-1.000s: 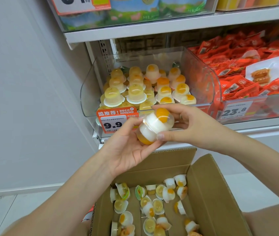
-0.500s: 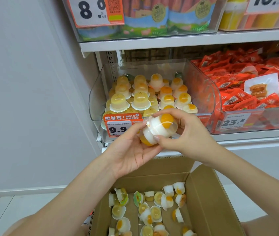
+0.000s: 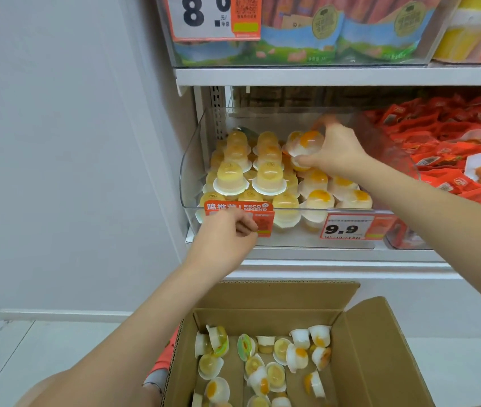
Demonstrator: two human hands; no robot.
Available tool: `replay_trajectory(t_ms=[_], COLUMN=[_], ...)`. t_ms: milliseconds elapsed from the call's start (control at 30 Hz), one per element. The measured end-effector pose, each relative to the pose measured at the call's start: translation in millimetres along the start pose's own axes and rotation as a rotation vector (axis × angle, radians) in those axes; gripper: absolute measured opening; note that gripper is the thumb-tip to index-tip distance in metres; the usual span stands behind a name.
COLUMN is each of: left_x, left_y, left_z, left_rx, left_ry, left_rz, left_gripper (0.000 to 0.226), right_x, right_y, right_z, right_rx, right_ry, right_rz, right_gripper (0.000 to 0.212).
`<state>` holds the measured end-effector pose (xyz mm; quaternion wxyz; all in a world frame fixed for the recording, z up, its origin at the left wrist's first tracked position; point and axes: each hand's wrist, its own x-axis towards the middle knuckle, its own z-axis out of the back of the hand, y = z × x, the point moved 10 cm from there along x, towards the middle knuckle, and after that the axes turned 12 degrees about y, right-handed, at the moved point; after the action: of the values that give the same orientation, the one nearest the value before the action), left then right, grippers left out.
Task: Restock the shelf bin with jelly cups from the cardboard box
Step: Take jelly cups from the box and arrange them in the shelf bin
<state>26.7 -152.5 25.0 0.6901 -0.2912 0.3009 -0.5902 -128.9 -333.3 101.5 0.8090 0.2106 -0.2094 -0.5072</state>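
Clear shelf bin (image 3: 192, 160): right hand (image 3: 336, 151) pinches jelly cup (image 3: 306, 143) just above right back rows; left hand (image 3: 227, 230) loosely curled, holding nothing, at front label.

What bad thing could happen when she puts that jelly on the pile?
The right hand holds a jelly cup above stacked cups in the clear bin. Set down crooked, it might topple the stack. The left hand touches the red price tag and might knock it loose.
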Motion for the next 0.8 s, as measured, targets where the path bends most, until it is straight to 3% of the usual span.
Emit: replay_trajectory(t_ms=[200, 333, 600, 700, 800], left_x=[1.5, 1.2, -0.4, -0.6, -1.9], left_y=[0.0, -1.1, -1.3, -1.1, 2.6], left_z=[0.1, -0.5, -2.1, -5.6, -19.7], left_rx=[0.035, 0.037, 0.092, 0.151, 0.242], left_ry=[-0.001, 0.002, 0.001, 0.018, 0.086], left_rz=[-0.012, -0.040, -0.095, -0.126, -0.144], left_gripper=[0.027, 0.028, 0.028, 0.024, 0.019], right_x=[10.1, 7.6, 7.3, -15.9, -82.3], right_y=[-4.3, 3.1, -19.1, -14.2, 5.5], right_z=[-16.6, -26.5, -28.7, -2.1, 26.4], right_rx=[-0.072, -0.158, -0.131, -0.048, -0.001], right_ry=[0.054, 0.153, 0.121, -0.043, -0.277], right_rz=[0.032, 0.092, 0.030, 0.047, 0.226], right_gripper=[0.074, 0.062, 0.074, 0.061, 0.032])
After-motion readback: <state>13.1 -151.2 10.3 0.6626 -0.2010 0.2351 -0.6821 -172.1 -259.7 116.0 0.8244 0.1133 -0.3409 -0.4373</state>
